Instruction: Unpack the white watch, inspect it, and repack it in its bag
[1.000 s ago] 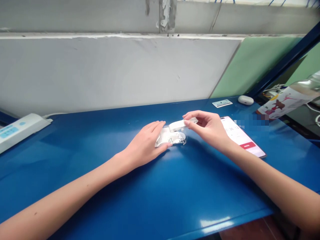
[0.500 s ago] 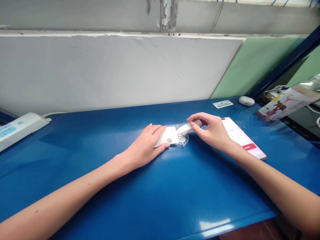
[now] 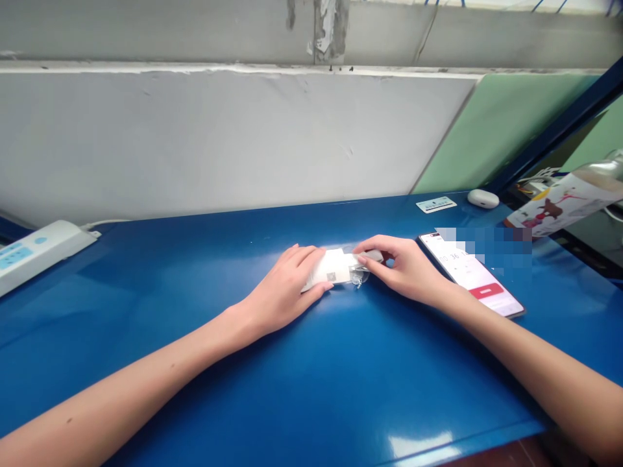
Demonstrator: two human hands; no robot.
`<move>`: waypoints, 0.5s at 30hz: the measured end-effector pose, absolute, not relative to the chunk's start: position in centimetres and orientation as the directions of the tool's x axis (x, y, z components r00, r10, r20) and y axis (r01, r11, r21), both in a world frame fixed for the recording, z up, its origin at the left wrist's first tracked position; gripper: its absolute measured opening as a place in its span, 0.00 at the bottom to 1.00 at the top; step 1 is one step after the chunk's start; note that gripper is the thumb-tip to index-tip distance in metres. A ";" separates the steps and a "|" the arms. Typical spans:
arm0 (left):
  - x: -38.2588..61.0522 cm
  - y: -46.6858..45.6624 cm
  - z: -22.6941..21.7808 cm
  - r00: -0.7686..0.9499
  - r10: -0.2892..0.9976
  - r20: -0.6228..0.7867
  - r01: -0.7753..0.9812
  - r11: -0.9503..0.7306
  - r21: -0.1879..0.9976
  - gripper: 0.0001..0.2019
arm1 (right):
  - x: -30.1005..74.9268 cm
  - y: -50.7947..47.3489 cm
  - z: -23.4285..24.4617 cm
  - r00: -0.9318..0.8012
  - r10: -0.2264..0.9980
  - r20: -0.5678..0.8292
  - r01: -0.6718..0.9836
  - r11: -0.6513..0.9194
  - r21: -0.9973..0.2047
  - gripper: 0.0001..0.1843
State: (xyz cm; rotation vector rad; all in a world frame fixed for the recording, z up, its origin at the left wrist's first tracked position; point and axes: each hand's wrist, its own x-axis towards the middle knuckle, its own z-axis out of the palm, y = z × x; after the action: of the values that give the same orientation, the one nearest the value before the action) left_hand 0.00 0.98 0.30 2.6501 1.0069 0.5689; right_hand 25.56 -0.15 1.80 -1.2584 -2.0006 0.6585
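Observation:
My left hand is closed around a small white package with a square printed code, thumb along its near edge and fingers over its left part. Package and hand rest on the blue table. Clear crinkled plastic shows at the package's right end. Between the thumb and fingers of my right hand is a small white block-shaped piece, its left end lying at the package and plastic. I cannot make out its kind, and fingers cover part of it.
A phone with a lit screen lies beside my right wrist. Behind it are a card and a white earbud case. A labelled bottle leans at the far right. On the left lies a white power strip.
My right hand has moved a little left and down, bringing the white piece flatter and closer against the package. The left hand stays in place.

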 end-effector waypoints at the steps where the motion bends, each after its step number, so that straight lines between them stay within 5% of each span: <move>1: 0.0 1.0 0.3 0.685 0.676 0.270 0.579 -0.731 0.361 0.22 | 25.5 -0.2 1.6 -0.319 0.906 0.277 0.578 0.418 -0.701 0.09; 15: 0.1 0.9 0.3 0.678 0.685 0.267 0.580 -0.721 0.378 0.22 | 25.4 -0.5 1.9 -0.247 0.928 0.278 0.764 0.363 -0.534 0.10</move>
State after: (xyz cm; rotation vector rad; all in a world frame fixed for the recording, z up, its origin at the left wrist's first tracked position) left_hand 0.10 0.94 0.32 2.6301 1.0129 0.5751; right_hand 25.41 -0.49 1.94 -1.4600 -2.0788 0.3913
